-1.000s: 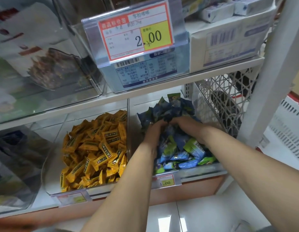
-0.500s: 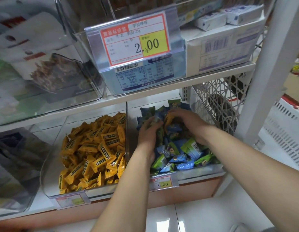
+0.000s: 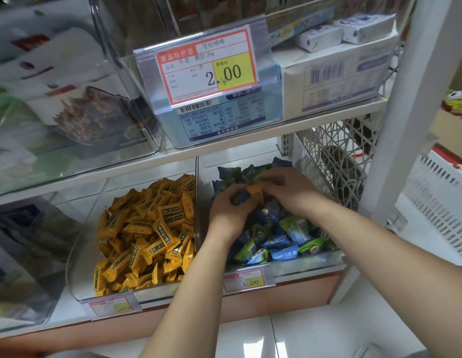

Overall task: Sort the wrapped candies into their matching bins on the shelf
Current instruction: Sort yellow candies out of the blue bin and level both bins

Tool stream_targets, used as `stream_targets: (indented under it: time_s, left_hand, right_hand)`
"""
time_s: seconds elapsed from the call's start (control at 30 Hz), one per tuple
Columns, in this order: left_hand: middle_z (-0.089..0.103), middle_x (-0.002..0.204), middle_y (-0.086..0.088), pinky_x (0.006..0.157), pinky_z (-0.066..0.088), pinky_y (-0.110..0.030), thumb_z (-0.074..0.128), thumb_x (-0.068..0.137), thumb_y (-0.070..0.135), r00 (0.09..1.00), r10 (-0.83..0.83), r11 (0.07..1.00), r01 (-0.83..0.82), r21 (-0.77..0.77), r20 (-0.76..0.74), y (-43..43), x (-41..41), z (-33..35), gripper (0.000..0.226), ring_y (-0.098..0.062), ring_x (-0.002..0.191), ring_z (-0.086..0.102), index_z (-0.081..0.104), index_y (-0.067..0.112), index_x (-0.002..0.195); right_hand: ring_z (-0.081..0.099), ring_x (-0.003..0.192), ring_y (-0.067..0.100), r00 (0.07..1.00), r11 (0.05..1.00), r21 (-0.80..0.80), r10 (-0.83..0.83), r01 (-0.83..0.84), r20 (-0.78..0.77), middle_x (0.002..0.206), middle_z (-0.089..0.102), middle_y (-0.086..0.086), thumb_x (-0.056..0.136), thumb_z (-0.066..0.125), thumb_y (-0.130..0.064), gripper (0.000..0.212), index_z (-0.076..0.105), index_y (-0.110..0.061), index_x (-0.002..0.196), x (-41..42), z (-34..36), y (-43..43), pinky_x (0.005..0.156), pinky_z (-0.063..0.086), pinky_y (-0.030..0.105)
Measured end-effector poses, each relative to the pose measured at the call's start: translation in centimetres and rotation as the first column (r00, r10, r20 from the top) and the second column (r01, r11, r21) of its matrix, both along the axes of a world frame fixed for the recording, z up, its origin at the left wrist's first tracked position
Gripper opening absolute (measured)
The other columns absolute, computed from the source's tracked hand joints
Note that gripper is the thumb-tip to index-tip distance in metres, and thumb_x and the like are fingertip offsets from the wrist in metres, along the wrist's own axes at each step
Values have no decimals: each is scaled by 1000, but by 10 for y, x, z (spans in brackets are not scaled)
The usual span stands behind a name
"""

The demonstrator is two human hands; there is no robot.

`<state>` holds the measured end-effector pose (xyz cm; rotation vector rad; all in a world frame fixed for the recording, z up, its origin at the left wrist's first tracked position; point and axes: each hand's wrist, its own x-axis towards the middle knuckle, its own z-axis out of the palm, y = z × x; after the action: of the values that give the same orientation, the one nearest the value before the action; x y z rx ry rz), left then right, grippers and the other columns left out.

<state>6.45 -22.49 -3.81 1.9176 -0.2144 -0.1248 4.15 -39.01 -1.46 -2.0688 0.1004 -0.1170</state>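
Holding one yellow candy (image 3: 254, 194) between them, my left hand (image 3: 228, 211) and right hand (image 3: 289, 192) sit close together over the blue and green candies (image 3: 276, 244) in the right bin (image 3: 311, 263), beside the bin of yellow candies (image 3: 81, 254).

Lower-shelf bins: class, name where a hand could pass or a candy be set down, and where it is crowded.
Free: the left side of the yellow bin, between its clear wall and the yellow candies, and the gap above that pile. Crowded: the blue-green bin, where left hand and right hand hold a stray yellow candy.
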Motion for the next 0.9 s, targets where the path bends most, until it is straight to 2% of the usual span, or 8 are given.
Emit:
stream_targets:
  time_s: [0.17, 0.27, 0.4, 0.47, 0.6, 0.67, 0.8, 0.9]
  left_hand:
    - [64, 100, 8, 72, 37, -2, 74, 84, 32, 955, -2, 974, -66, 219, 295, 3, -8, 20, 11, 8, 87, 56, 67, 32, 93]
    - [67, 94, 10, 73, 47, -14, 71, 88, 29, 956, 15, 992, -52, 117, 292, 12, -16, 41, 13, -2, 86, 63, 61, 35, 93]
    - [68, 87, 17, 67, 51, -19, 66, 90, 45, 929, -3, 970, -88, 227, 370, 57, -19, 69, 7, 0, 80, 64, 61, 42, 94]
    - [70, 96, 18, 71, 48, -21, 60, 93, 49, 890, -8, 900, -192, 392, 455, 83, -13, 76, 14, 2, 86, 62, 64, 40, 102]
    - [65, 123, -4, 85, 47, -36, 54, 96, 39, 917, -6, 612, -312, 727, 399, 121, 0, 80, 34, -28, 111, 57, 61, 27, 128]
    - [62, 125, -8, 88, 46, -42, 56, 94, 36, 909, -6, 548, -345, 762, 417, 122, -2, 80, 37, -34, 116, 51, 59, 25, 129]
    - [65, 116, 0, 84, 44, -27, 63, 91, 32, 836, -96, 773, -279, 570, 540, 84, -15, 75, 29, -19, 105, 59, 65, 24, 119]
    - [69, 110, -1, 86, 50, -27, 63, 92, 21, 898, -180, 869, -46, 493, 402, 37, -19, 59, 25, -18, 99, 64, 67, 18, 116]
  right_hand:
    - [65, 89, 9, 998, 998, 54, -29, 32, -57, 109, 62, -15, 96, 62, -29, 44, 54, -35, 138, -1, 3, -4, 69, 48, 14]
    - [65, 82, 11, 997, 995, -65, -76, 75, -23, 90, 61, -21, 95, 60, -32, 38, 56, -37, 133, -4, 6, -5, 62, 46, 14]
    - [64, 94, 16, 999, 975, -218, -39, 31, -32, 113, 69, -7, 98, 54, -35, 30, 61, -30, 127, -9, 7, -6, 75, 51, 29]
    - [63, 101, 19, 997, 942, -336, 3, -27, -73, 126, 65, -3, 99, 53, -34, 36, 57, -27, 134, -11, 5, -5, 76, 47, 28]
    - [64, 100, 23, 988, 874, -476, 30, -99, -151, 138, 57, 4, 97, 55, -38, 48, 49, -28, 143, -14, 7, -2, 81, 52, 32]
    - [63, 102, 25, 982, 850, -514, 21, -116, -186, 137, 55, 7, 97, 55, -41, 52, 46, -27, 146, -14, 6, -3, 82, 51, 32]
    - [60, 117, 23, 992, 882, -456, 81, -117, -97, 139, 58, 1, 100, 51, -30, 40, 56, -27, 140, -12, 3, -5, 89, 47, 30]
    - [56, 126, 21, 972, 886, -401, 198, -232, -124, 141, 56, -2, 101, 51, -26, 39, 56, -30, 139, -7, -1, 2, 101, 46, 33]
